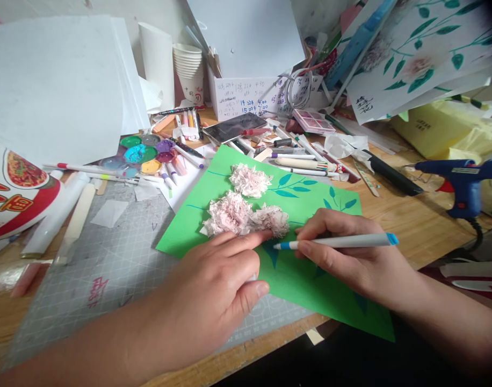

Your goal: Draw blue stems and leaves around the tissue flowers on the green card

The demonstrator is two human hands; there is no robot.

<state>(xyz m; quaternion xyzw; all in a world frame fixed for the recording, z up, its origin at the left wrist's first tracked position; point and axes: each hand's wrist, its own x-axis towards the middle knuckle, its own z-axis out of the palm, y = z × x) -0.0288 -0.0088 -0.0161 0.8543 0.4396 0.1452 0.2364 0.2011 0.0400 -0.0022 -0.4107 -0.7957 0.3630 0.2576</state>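
Note:
A green card [302, 279] lies on the grey cutting mat [109, 252] with three pink-white paper flowers [246, 207] glued on it and blue painted leaves. My left hand [217, 290] rests on the card's near edge, index finger stretched out and touching the lowest flower, thumb pressed on the card. My right hand [351, 252] is closed around a white marker with blue ends [338, 242], held nearly level, its tip just above the card right of the flowers.
A paint palette [147, 153], many pens [294, 156], a phone [233, 127], stacked paper cups [188, 70] and white sheets [56, 80] crowd the back. A blue glue gun [461, 180] stands at the right. A printed bowl lid [16, 188] sits at the left.

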